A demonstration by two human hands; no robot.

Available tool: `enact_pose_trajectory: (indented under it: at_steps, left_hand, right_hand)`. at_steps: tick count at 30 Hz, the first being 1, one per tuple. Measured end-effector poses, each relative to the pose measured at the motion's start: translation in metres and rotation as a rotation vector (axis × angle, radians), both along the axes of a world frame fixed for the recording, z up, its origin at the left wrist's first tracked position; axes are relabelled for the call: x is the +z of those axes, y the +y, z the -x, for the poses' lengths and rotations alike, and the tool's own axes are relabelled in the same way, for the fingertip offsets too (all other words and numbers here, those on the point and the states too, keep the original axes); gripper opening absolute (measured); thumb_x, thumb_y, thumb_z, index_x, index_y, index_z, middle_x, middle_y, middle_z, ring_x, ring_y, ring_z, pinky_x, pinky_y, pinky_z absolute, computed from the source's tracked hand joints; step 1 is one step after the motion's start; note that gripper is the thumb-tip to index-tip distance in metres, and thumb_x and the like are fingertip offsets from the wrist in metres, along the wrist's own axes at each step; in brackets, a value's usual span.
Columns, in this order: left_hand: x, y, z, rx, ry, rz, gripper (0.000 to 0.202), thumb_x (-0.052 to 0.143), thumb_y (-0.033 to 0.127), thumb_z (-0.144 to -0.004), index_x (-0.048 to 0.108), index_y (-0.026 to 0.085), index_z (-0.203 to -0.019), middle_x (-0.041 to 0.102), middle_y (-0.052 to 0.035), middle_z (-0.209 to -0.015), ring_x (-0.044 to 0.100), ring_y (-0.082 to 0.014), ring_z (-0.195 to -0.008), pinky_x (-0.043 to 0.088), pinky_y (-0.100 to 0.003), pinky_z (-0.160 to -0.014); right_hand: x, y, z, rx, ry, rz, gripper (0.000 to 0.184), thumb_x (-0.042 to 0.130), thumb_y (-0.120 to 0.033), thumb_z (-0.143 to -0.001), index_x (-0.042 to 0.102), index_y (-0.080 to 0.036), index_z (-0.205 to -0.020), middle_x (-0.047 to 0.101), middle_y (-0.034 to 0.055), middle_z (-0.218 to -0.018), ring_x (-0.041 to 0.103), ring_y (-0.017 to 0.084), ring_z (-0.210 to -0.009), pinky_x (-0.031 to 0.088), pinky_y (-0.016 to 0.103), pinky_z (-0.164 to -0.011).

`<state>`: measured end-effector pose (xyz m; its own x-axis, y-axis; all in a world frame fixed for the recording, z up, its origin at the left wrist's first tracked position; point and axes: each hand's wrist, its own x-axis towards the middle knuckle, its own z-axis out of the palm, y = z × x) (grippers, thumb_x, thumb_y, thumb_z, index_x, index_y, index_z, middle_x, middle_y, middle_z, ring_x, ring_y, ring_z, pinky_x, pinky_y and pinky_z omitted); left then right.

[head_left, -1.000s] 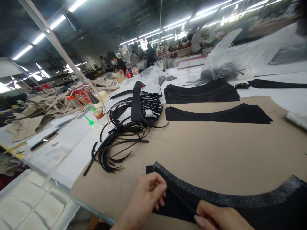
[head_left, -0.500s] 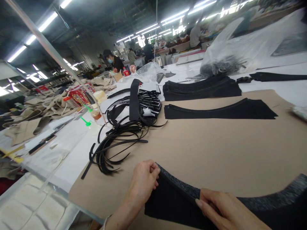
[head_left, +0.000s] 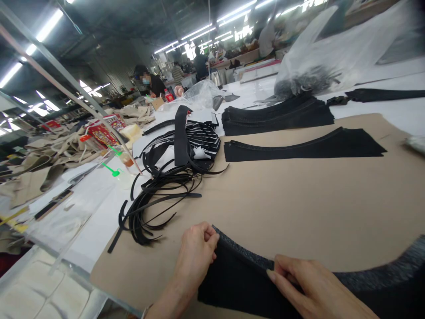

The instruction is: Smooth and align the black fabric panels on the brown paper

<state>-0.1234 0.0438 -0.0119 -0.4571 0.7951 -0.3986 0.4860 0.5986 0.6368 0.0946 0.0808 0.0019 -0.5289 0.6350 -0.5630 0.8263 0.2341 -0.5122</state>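
A black fabric piece with a curved upper edge lies along the near side of the board, running out of view at the right. Along that curve shows a speckled grey strip. My left hand pinches the piece's left corner between thumb and fingers. Farther right on the same edge, my right hand is closed on the fabric, thumb pressing from the near side. Some of its fingertips are hidden by the cloth. Beyond both hands lies a similar black piece, flat, with a stack of such pieces behind it.
Thin black strips lie tangled left of my hands, beside black-and-white striped pieces. Bottles with green nozzles stand farther left. A clear plastic bag sits at the back right. A tan board covers the tabletop. A person works far off.
The view has turned slightly, shifting the background left. Both hands keep their grip on the black fabric piece, with little visible movement along its edge.
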Motion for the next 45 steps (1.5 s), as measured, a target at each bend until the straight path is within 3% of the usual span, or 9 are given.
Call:
enact_pose_trajectory:
  at_steps: [16,26,31,34,38,42,45]
  left_hand:
    - [-0.001,-0.001,-0.001,-0.027,0.063,-0.005,0.013,0.052,0.019,-0.082,0.058,0.017,-0.07,0.06,0.0028,-0.055,0.059,-0.0109,-0.044,0.038,-0.018,-0.043]
    - [0.009,0.0,-0.005,-0.065,0.158,0.004,0.016,0.051,0.017,-0.082,0.056,0.019,-0.067,0.059,0.0026,-0.053,0.058,-0.0114,-0.047,0.036,-0.021,-0.052]
    - [0.01,-0.003,-0.006,-0.085,0.208,-0.008,0.008,0.054,0.019,-0.084,0.054,0.02,-0.076,0.056,0.0039,-0.057,0.057,-0.0129,-0.053,0.035,-0.023,-0.055]
    - [0.0,-0.009,-0.009,-0.15,0.321,-0.162,0.009,0.051,0.016,-0.086,0.053,0.021,-0.093,0.055,0.0046,-0.064,0.056,-0.0143,-0.06,0.036,-0.025,-0.059]
    - [-0.013,-0.016,-0.01,-0.363,0.417,-0.533,0.02,0.038,0.012,-0.092,0.054,0.021,-0.082,0.057,-0.0017,-0.082,0.056,-0.0155,-0.077,0.043,-0.027,-0.069]
    - [-0.01,-0.025,-0.008,-0.454,0.415,-0.75,0.023,0.039,0.006,-0.091,0.057,0.02,-0.085,0.058,-0.0031,-0.084,0.056,-0.0147,-0.081,0.047,-0.025,-0.073]
    - [-0.007,-0.033,-0.004,-0.642,0.424,-0.784,0.028,0.04,0.004,-0.091,0.061,0.019,-0.1,0.062,-0.0062,-0.096,0.058,-0.0156,-0.091,0.05,-0.027,-0.081]
  right_hand:
    - [-0.007,0.0,-0.002,-0.049,0.066,-0.012,0.033,0.032,-0.036,-0.094,0.046,-0.022,-0.067,0.065,0.0072,-0.074,0.059,0.021,-0.069,0.038,0.027,-0.062]
    - [-0.013,0.002,-0.001,-0.02,0.042,-0.036,0.034,0.03,-0.035,-0.095,0.049,-0.022,-0.069,0.066,0.0079,-0.074,0.06,0.022,-0.07,0.036,0.029,-0.062]
    - [-0.012,0.0,-0.003,-0.029,0.093,-0.054,0.034,0.031,-0.034,-0.094,0.05,-0.021,-0.069,0.065,0.0081,-0.072,0.059,0.021,-0.067,0.035,0.028,-0.06]
    - [-0.012,-0.001,-0.004,-0.039,0.093,-0.079,0.034,0.033,-0.034,-0.094,0.052,-0.02,-0.069,0.065,0.0081,-0.072,0.058,0.02,-0.065,0.033,0.029,-0.06]
    - [-0.017,-0.003,-0.006,-0.042,0.121,-0.126,0.034,0.035,-0.033,-0.095,0.051,-0.02,-0.067,0.062,0.005,-0.066,0.055,0.017,-0.059,0.029,0.028,-0.057]
    - [-0.018,-0.004,-0.005,-0.054,0.155,-0.154,0.034,0.036,-0.03,-0.094,0.054,-0.02,-0.067,0.062,0.0039,-0.065,0.055,0.016,-0.059,0.028,0.028,-0.057]
    - [-0.013,-0.004,-0.003,-0.064,0.142,-0.137,0.033,0.038,-0.029,-0.094,0.055,-0.02,-0.067,0.063,0.0044,-0.067,0.055,0.016,-0.06,0.028,0.028,-0.057]
